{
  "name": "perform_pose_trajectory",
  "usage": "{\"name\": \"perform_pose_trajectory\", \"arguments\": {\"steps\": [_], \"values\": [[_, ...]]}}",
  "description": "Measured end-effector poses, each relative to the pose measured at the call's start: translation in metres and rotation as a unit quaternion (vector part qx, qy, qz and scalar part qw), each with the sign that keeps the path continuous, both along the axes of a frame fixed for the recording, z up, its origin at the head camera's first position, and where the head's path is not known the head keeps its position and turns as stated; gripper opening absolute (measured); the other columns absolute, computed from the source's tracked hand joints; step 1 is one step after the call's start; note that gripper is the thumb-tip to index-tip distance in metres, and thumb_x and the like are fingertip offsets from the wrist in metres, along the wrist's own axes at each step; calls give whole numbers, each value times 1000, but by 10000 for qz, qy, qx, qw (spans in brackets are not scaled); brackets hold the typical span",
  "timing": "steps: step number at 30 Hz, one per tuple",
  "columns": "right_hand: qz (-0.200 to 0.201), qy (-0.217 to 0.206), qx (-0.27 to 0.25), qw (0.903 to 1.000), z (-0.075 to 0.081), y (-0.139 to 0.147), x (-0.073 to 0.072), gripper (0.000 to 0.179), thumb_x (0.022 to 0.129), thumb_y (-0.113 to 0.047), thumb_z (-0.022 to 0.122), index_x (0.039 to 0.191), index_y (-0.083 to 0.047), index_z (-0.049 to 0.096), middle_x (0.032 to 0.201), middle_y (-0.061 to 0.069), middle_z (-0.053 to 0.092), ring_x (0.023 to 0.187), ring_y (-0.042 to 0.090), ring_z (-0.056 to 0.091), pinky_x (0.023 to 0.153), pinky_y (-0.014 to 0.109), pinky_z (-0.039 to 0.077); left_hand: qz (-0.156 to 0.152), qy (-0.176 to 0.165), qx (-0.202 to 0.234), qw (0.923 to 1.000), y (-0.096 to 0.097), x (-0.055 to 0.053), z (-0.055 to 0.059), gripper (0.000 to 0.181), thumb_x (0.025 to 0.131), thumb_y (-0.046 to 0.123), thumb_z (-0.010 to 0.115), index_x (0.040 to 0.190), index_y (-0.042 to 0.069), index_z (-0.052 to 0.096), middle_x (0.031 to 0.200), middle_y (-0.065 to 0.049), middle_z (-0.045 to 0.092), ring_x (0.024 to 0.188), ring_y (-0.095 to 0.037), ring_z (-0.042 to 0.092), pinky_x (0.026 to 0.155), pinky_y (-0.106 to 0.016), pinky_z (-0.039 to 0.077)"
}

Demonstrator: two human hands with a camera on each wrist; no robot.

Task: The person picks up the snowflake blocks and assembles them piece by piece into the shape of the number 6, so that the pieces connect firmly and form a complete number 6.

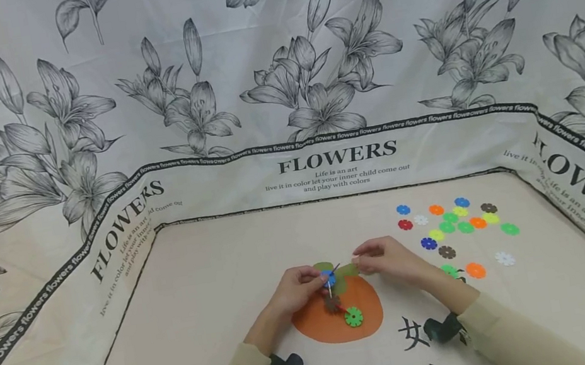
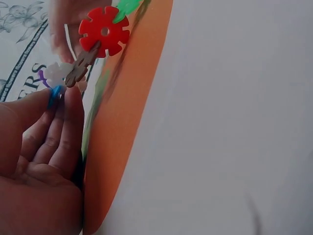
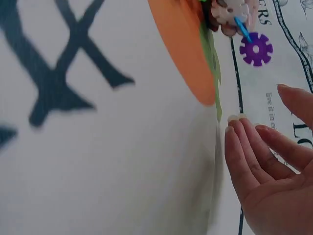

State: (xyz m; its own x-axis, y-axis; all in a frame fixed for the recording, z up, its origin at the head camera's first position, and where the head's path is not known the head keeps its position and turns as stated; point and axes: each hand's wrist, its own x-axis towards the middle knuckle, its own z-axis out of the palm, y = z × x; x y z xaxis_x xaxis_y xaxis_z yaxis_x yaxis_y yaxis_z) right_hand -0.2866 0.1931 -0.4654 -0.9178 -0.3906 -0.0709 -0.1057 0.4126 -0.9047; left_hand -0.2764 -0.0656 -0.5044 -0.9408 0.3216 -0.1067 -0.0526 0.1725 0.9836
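Note:
My left hand pinches a blue notched plastic disc between thumb and fingers. This disc belongs to a chain of interlocked snowflake discs. A brown disc, a red disc and a green disc extend from it past a white disc. At the other end stands a purple disc, facing the right wrist camera. My right hand hovers to the right of the chain, apart from it. Its fingers are extended, with nothing held in the right wrist view.
Several loose coloured discs lie scattered at the back right. Beneath the hands is a printed orange shape with green leaves. Black printed characters mark the cloth at front right. A flower-printed fabric wall encloses the back and sides.

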Motion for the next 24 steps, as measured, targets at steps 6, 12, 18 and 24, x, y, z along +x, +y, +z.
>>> {"name": "perform_pose_trajectory", "arguments": {"steps": [6, 12, 18, 24], "values": [[-997, 711, 1147, 9858, 5, 32, -20, 41, 99, -23, 69, 129, 3, 63, 117, 16, 69, 103, 29, 66, 84, 40, 57, -94, 78, -4, 9999, -2, -1, 0, 16, 100, 13, 67, 102, -3, 68, 84, -6, 74, 78, -12, 69, 88, -30, 55], [-1513, 779, 1852, 9678, 2, 63, -44, 44, 101, -22, 66, 136, 3, 57, 126, 22, 61, 116, 38, 57, 95, 50, 52, -156, 113, 5, 9998, -3, -1, -1, 16, 101, 13, 66, 102, -4, 68, 85, -6, 74, 78, -12, 69, 89, -31, 55], [-1623, 1007, 2172, 9573, -5, 85, -64, 44, 98, -18, 67, 131, 10, 58, 120, 28, 63, 110, 41, 60, 89, 50, 54, -206, 129, -19, 9997, -3, 0, -2, 16, 100, 12, 66, 103, -3, 67, 86, -7, 74, 79, -13, 70, 91, -32, 54], [-1687, 720, 2340, 9548, -8, 94, -71, 43, 98, -19, 67, 129, 10, 58, 122, 29, 62, 109, 40, 59, 94, 53, 52, -220, 102, -87, 9997, -2, 1, 0, 17, 101, 13, 65, 106, -3, 68, 88, -8, 74, 81, -14, 70, 95, -34, 52]]}}
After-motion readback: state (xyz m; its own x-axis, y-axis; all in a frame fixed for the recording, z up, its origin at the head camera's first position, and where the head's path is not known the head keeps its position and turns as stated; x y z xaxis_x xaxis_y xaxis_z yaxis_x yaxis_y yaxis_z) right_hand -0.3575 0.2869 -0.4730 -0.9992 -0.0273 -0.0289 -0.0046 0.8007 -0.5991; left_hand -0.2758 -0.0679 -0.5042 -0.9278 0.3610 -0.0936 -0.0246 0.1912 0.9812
